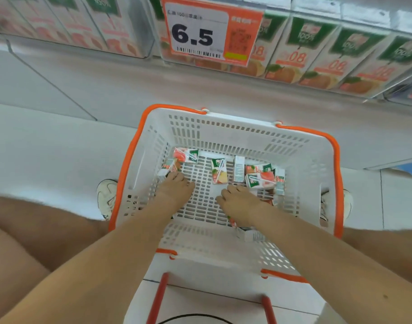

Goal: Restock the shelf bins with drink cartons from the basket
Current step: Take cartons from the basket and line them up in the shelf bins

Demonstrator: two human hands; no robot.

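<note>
I am reaching into the basket (pixel 223 120), where "100%" drink cartons (pixel 219 170) are lying along its far edge. My left hand (pixel 174 188) is touching the far-left corner carton (pixel 168 168). My right hand (pixel 240 202) is curling downward. I cannot tell either grip. The price tag (pixel 195 31) is showing "6.5".

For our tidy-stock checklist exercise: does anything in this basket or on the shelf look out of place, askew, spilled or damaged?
Only the drink cartons in the basket: they lie scattered at mixed angles, one partly under the right hand. No spill or crushing shows. Shelf cartons stand in neat rows.
</note>
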